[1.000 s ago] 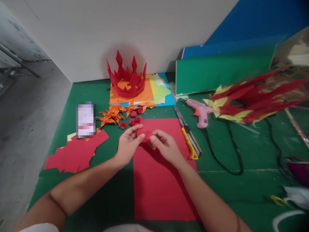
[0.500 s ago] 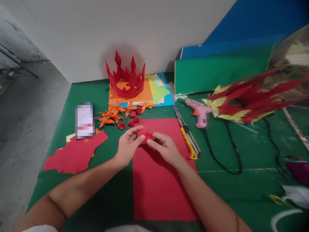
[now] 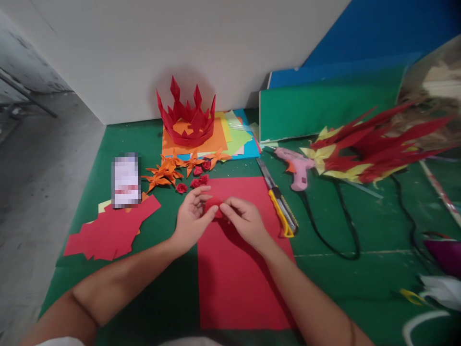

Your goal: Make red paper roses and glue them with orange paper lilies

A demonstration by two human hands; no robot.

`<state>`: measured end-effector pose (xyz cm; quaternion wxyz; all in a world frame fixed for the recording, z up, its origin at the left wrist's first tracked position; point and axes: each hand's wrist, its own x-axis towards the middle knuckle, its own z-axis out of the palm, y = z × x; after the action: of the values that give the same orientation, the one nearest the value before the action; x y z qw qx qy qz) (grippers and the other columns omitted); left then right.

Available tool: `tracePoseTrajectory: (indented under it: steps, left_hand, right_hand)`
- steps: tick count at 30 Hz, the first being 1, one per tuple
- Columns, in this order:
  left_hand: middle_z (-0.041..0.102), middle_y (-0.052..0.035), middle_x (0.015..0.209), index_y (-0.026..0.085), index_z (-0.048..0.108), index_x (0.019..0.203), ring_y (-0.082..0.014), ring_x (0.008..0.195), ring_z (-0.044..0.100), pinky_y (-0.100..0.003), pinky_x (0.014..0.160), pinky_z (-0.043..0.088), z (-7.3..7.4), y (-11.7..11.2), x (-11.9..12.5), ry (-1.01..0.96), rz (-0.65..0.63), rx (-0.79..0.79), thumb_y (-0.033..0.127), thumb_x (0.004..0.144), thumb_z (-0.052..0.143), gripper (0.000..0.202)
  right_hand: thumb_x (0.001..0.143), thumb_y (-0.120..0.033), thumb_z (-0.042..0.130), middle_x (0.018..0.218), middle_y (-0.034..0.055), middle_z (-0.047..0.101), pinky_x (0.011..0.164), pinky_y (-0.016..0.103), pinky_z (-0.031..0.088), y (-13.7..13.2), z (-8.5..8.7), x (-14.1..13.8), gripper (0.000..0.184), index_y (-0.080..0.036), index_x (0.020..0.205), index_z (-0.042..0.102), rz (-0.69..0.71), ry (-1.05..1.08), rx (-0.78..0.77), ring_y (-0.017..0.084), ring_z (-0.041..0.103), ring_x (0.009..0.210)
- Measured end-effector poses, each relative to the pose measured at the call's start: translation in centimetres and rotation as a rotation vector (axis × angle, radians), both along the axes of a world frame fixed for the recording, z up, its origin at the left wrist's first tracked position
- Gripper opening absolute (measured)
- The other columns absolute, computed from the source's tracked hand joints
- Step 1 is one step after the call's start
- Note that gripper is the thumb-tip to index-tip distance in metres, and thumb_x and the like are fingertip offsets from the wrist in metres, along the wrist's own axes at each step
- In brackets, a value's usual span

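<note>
A small red paper piece (image 3: 212,206) is pinched between the fingertips of the left hand (image 3: 192,217) and the right hand (image 3: 244,222). Both hands are closed on it from opposite sides. It is held just above the far end of a large red sheet (image 3: 234,274), which is laid flat on the green counter (image 3: 360,274).

The piece is judged to be only partly shaped: it looks gathered into a small bundle, but no finished form can be read. Several small red roses (image 3: 200,182) are already set down just beyond the hands, beside a cluster of orange folded flowers (image 3: 163,174), so part of the work is taken as done. The large sheet appears whole, and a pile of red offcuts (image 3: 108,233) lies to the left. A utility knife (image 3: 281,207) and a pink glue gun (image 3: 298,169) lie to the right, apart from both hands.

Most of the piece is covered by the fingers, so its folds cannot be made out. A flat object (image 3: 126,180) above the offcuts is blurred beyond recognition. The white and purple shapes at the lower right are cut off by the frame edge and cannot be identified.
</note>
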<state>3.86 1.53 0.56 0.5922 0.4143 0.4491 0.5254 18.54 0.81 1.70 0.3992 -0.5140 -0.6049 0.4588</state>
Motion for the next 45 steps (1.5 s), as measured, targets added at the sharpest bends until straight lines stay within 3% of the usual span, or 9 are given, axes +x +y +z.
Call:
tracePoseTrajectory:
  steps: [7,13,18,25,29,33,37,41,45]
  left_hand:
    - [0.06,-0.0022,0.091,0.021,0.053,0.106,-0.0127,0.083,0.059,-0.026,0.078,0.049,0.36,0.01,0.04,-0.086,-0.095,-0.045,0.027,0.068,0.077,0.046]
    - [0.055,-0.0014,0.094,0.021,0.054,0.095,-0.0109,0.081,0.054,-0.022,0.072,0.046,0.27,0.04,-0.17,-0.033,-0.006,-0.034,0.031,0.072,0.074,0.032]
    - [0.059,-0.003,0.095,0.02,0.059,0.1,-0.0121,0.082,0.054,-0.024,0.075,0.045,0.32,0.18,-0.25,-0.042,-0.103,-0.084,0.034,0.075,0.071,0.031]
    - [0.065,-0.0032,0.091,0.022,0.06,0.102,-0.0142,0.084,0.061,-0.027,0.08,0.048,0.5,0.18,-0.17,-0.133,-0.144,-0.043,0.031,0.074,0.073,0.032]
    - [0.067,-0.0042,0.094,0.022,0.062,0.103,-0.015,0.087,0.062,-0.028,0.081,0.049,0.38,0.3,-0.14,-0.097,-0.111,-0.032,0.031,0.073,0.073,0.033]
    - [0.065,-0.002,0.088,0.022,0.059,0.111,-0.0133,0.081,0.062,-0.027,0.077,0.05,0.14,0.35,-0.09,-0.067,-0.105,-0.051,0.029,0.072,0.074,0.042]
    - [0.064,0.0005,0.08,0.022,0.056,0.112,-0.0115,0.074,0.061,-0.025,0.072,0.05,0.23,0.3,-0.12,-0.094,-0.097,-0.083,0.03,0.072,0.075,0.044]
    - [0.067,-0.004,0.094,0.02,0.061,0.098,-0.0138,0.087,0.064,-0.025,0.078,0.051,0.62,0.31,-0.18,-0.146,-0.084,-0.111,0.033,0.069,0.077,0.035]
    - [0.068,-0.0035,0.097,0.022,0.064,0.098,-0.0152,0.092,0.063,-0.027,0.081,0.051,0.69,0.33,-0.26,-0.12,-0.055,-0.102,0.035,0.072,0.075,0.031]
  right_hand:
    - [0.088,-0.039,0.052,0.055,-0.0033,0.049,0.05,0.024,0.035,-0.01,-0.01,-0.09,0.03,-0.02,0.065,0.054,-0.107,0.096,0.01,0.011,0.044,0.05]
    - [0.086,-0.037,0.053,0.053,-0.0028,0.052,0.051,0.023,0.037,-0.28,0.06,-0.27,0.031,-0.019,0.061,0.051,-0.01,0.045,-0.005,0.011,0.047,0.05]
    - [0.085,-0.036,0.054,0.051,-0.0024,0.052,0.049,0.024,0.035,-0.4,-0.07,-0.38,0.033,-0.02,0.056,0.048,0.026,-0.075,0.005,0.011,0.046,0.049]
    - [0.085,-0.039,0.054,0.051,-0.0018,0.051,0.047,0.024,0.035,-0.32,-0.07,-0.33,0.035,-0.02,0.057,0.045,-0.003,-0.124,0.025,0.012,0.046,0.05]
    - [0.08,-0.032,0.063,0.07,-0.0019,0.055,0.053,0.024,0.044,-0.29,-0.47,-0.52,0.017,-0.022,0.082,0.049,-0.124,-0.021,0.123,0.011,0.051,0.057]
    - [0.078,-0.023,0.066,0.106,0.0064,0.054,0.072,0.031,0.053,-0.07,-0.75,-0.43,0.032,-0.025,0.105,0.049,-0.189,0.021,0.324,0.017,0.059,0.087]
    - [0.082,-0.02,0.064,0.099,0.0049,0.06,0.087,0.036,0.05,0.08,-0.35,-0.07,0.018,-0.026,0.099,0.062,-0.112,-0.128,0.417,0.02,0.059,0.097]
    - [0.083,-0.026,0.064,0.098,0.0057,0.063,0.086,0.038,0.05,0.0,0.06,0.12,0.015,-0.026,0.097,0.068,-0.137,-0.161,0.371,0.021,0.061,0.093]
    - [0.083,-0.029,0.064,0.097,0.0055,0.065,0.084,0.038,0.051,-0.05,0.12,0.19,0.017,-0.028,0.098,0.07,-0.121,-0.158,0.332,0.021,0.062,0.091]
